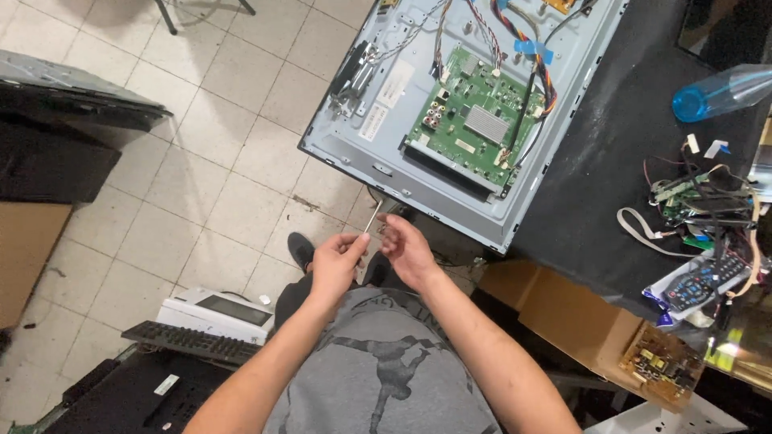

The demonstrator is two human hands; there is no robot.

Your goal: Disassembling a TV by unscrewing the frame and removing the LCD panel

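Observation:
My left hand (338, 261) is closed around a screwdriver (371, 217) whose thin metal shaft points up toward the near edge of an opened flat-screen chassis (362, 141). Right beside it, my right hand (406, 249) has its fingertips pinched together at the shaft's tip; what they pinch is too small to tell. Both hands hover in front of my grey printed shirt, just below the chassis edge. A green circuit board (474, 116) with a silver heat sink sits in the chassis, wired by coloured cable bundles (531, 72).
The chassis overhangs a dark workbench (619, 161) carrying a blue plastic bottle (720, 92), tangled small boards and cables (700, 197) and a remote control (696, 285). A cardboard box (563, 309) sits below. On the tiled floor stand a keyboard (189, 341), a white device (217, 309) and dark screens at left.

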